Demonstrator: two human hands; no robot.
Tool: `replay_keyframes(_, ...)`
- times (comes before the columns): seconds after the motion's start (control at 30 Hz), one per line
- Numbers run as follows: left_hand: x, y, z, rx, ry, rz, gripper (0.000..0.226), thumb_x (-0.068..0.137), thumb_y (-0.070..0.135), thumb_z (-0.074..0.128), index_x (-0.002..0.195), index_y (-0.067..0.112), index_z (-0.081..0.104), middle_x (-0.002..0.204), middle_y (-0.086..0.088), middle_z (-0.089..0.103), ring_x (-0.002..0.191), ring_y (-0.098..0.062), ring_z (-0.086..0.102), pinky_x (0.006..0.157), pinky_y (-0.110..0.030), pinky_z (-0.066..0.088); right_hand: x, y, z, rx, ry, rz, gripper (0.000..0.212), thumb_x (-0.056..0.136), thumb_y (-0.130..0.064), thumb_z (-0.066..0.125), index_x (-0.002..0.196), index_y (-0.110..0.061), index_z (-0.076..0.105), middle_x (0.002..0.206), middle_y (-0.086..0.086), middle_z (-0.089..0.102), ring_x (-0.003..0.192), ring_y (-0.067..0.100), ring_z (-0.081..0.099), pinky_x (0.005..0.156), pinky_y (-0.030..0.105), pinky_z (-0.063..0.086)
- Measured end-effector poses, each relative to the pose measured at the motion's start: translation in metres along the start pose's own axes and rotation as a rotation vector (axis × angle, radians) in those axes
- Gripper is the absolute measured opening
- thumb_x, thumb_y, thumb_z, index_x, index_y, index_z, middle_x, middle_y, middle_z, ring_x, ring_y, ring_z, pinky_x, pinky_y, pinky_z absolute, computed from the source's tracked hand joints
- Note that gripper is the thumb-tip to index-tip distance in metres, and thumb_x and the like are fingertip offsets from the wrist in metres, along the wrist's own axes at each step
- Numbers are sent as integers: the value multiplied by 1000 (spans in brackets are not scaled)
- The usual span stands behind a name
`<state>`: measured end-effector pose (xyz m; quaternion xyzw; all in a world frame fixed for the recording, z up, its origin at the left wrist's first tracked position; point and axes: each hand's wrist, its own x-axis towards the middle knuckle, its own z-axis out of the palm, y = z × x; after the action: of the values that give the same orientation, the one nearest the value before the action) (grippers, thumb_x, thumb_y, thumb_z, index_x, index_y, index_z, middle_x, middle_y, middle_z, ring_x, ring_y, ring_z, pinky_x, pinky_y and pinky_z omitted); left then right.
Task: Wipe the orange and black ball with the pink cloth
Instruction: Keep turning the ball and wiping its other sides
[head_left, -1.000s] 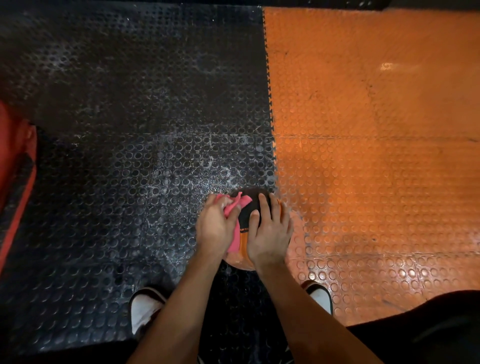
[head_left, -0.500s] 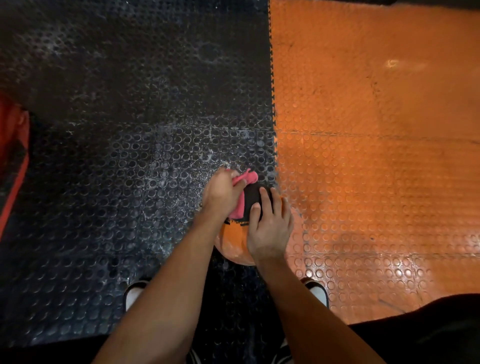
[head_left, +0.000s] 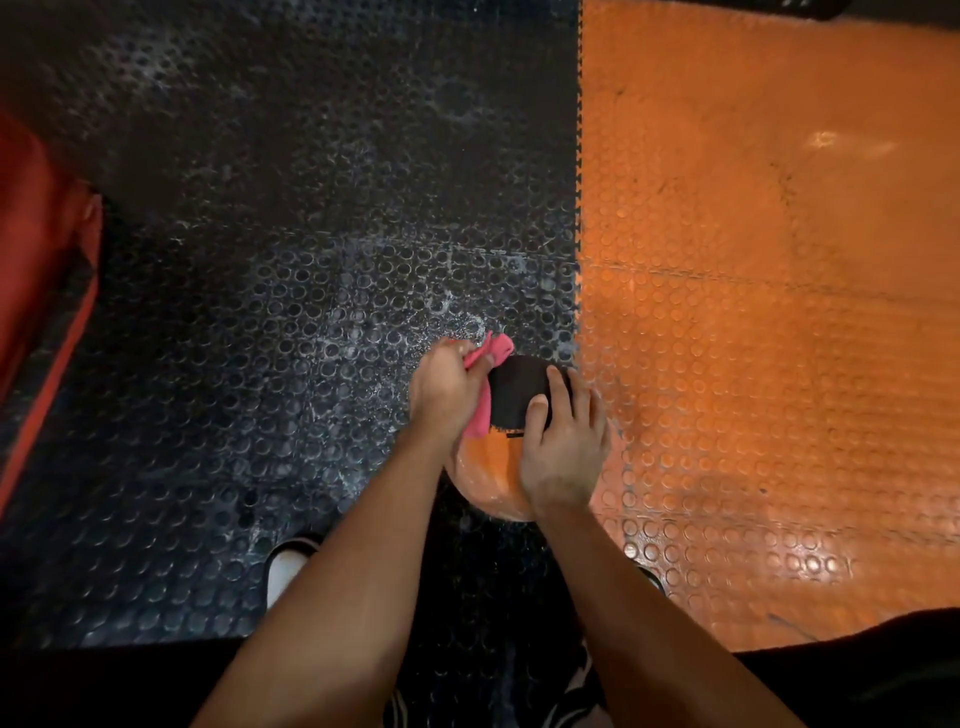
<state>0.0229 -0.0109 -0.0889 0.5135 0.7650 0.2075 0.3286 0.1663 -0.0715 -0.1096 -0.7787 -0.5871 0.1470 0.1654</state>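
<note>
Left hand (head_left: 447, 387) gripped pink cloth (head_left: 485, 382), had slid toward frame top over ball (head_left: 511, 415)'s black half; right hand (head_left: 563, 447) stayed flat, fingers (head_left: 558, 389) open.

ball (head_left: 485, 467) on floor, at seam between left mat (head_left: 260, 312) and right mat (head_left: 753, 312) | left hand (head_left: 447, 389) on ball's far-left side, cloth (head_left: 483, 379) between hand and ball | right hand (head_left: 563, 447) on ball's right top | shoe (head_left: 285, 566) near-left of ball | padded object (head_left: 41, 291) at far left edge
</note>
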Motion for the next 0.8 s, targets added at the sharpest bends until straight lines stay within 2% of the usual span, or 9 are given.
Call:
replay_keyframes(0.1, 20, -1, 4, -57, -66, -83, 35, 96, 41, 67, 67, 25, 57, 66, 7, 61, 67, -18, 64, 51, -26, 38, 3, 3, 1, 22, -10, -11, 57, 105, -46, 26, 152, -28, 52, 158, 1, 50, 146, 31, 40, 119, 53, 32)
replay_keyframes(0.2, -2, -3, 7, -138, 21, -115, 36, 96, 47, 65, 70, 25, 56, 70, 5, 60, 62, -13, 58, 50, -27, 34, 11, 6, 1, 35, -13, -1, 57, 105, -47, 25, 151, -29, 52, 158, 0, 50, 146, 31, 41, 118, 53, 35)
replay_keyframes(0.3, -42, -12, 11, -225, 160, -89, 38, 96, 57, 59, 74, 25, 58, 85, 3, 59, 69, -14, 59, 56, -27, 39, 17, 2, 1, 40, -11, 4, 58, 104, -48, 25, 151, -28, 53, 156, 1, 51, 145, 31, 42, 117, 54, 36)
replay_keyframes(0.4, -84, -14, 22, -275, 250, -92, 34, 96, 53, 59, 95, 21, 69, 105, 8, 59, 85, -8, 62, 72, -29, 56, 26, -4, -1, 20, -30, 25, 59, 104, -49, 24, 152, -28, 53, 157, 2, 50, 146, 32, 41, 121, 51, 31)
replay_keyframes(0.5, -99, -9, 29, -265, 310, -75, 34, 97, 49, 61, 109, 20, 72, 115, 9, 59, 90, -4, 61, 79, -26, 58, 33, -8, -1, 31, -51, 58, 58, 104, -48, 25, 152, -29, 52, 158, 2, 50, 145, 33, 41, 122, 50, 30)
replay_keyframes(0.67, -45, -4, 16, -161, 200, -77, 29, 98, 45, 60, 108, 18, 67, 107, 8, 57, 81, -6, 59, 68, -26, 57, 41, -9, 2, 42, -78, 60, 62, 102, -51, 22, 153, -30, 49, 159, 3, 48, 144, 34, 41, 119, 53, 32)
replay_keyframes(0.73, -14, 1, 9, -84, 129, -113, 22, 99, 43, 60, 101, 21, 64, 99, 7, 58, 74, -5, 56, 55, -20, 45, 46, -8, 0, 44, -126, 39, 67, 99, -56, 19, 156, -32, 44, 161, 3, 45, 146, 34, 38, 120, 55, 30)
replay_keyframes(0.8, 13, 5, 8, 4, 94, -98, 21, 99, 43, 62, 94, 23, 66, 90, 5, 63, 70, -7, 57, 50, -21, 34, 50, -6, -7, 65, -201, -17, 72, 95, -62, 18, 160, -36, 37, 164, 1, 39, 151, 31, 31, 122, 56, 27)
